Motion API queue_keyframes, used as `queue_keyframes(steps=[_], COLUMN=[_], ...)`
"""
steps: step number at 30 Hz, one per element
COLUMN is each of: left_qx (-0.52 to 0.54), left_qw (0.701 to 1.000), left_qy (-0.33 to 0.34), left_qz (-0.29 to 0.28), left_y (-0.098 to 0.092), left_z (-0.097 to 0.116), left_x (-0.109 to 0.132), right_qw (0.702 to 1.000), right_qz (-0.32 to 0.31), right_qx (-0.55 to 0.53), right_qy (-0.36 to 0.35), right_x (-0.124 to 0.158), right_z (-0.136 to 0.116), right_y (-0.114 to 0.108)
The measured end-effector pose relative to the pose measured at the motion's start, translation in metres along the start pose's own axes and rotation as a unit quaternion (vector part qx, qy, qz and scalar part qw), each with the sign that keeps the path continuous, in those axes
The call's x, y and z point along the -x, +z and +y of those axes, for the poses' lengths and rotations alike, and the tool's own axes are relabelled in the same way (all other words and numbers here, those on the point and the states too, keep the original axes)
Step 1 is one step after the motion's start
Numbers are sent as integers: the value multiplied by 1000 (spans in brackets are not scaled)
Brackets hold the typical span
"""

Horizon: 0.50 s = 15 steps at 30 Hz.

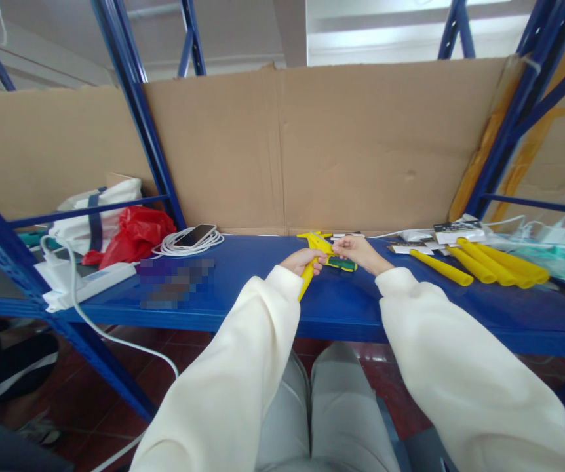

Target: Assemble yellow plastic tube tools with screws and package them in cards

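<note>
My left hand (305,261) is wrapped round a yellow tube-like piece (306,286), whose lower end pokes out below the fist toward the desk's front edge. A wider yellow part (318,242) shows just above the fingers; whether it belongs to the same piece I cannot tell. Close on the right, my right hand (360,253) has its fingertips pinched together beside the yellow part, and anything between them is too small to name. Under and between the hands lies a green and yellow object (342,264) on the blue desktop (253,272).
Several yellow tapered tubes (491,262) lie at the right by small black-and-white packets (459,231). On the left are a coiled white cable (189,244) with a phone (196,235), a red bag (137,233) and a power strip (98,282). Cardboard (336,151) walls the back.
</note>
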<state>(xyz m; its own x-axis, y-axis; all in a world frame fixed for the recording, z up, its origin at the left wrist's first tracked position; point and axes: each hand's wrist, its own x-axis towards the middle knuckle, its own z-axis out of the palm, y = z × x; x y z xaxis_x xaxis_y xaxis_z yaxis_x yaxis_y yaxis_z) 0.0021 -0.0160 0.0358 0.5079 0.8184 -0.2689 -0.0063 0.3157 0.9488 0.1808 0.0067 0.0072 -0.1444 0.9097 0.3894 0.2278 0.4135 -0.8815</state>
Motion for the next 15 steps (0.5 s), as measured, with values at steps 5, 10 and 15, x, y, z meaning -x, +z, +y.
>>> queue_keyframes(steps=[5, 10, 15], left_qx=[4, 8, -2], left_qw=[1000, 1000, 1000], left_qy=[-5, 2, 9], left_qz=[1, 1, 2], left_y=[-2, -4, -3], left_z=[0, -2, -2], left_x=[-2, -4, -4], right_qw=[1000, 1000, 1000], right_qz=[-22, -13, 1], right_qx=[-16, -8, 13], right_qy=[11, 14, 7], right_x=[1, 1, 0], right_z=[-2, -1, 2], right_y=[0, 0, -2])
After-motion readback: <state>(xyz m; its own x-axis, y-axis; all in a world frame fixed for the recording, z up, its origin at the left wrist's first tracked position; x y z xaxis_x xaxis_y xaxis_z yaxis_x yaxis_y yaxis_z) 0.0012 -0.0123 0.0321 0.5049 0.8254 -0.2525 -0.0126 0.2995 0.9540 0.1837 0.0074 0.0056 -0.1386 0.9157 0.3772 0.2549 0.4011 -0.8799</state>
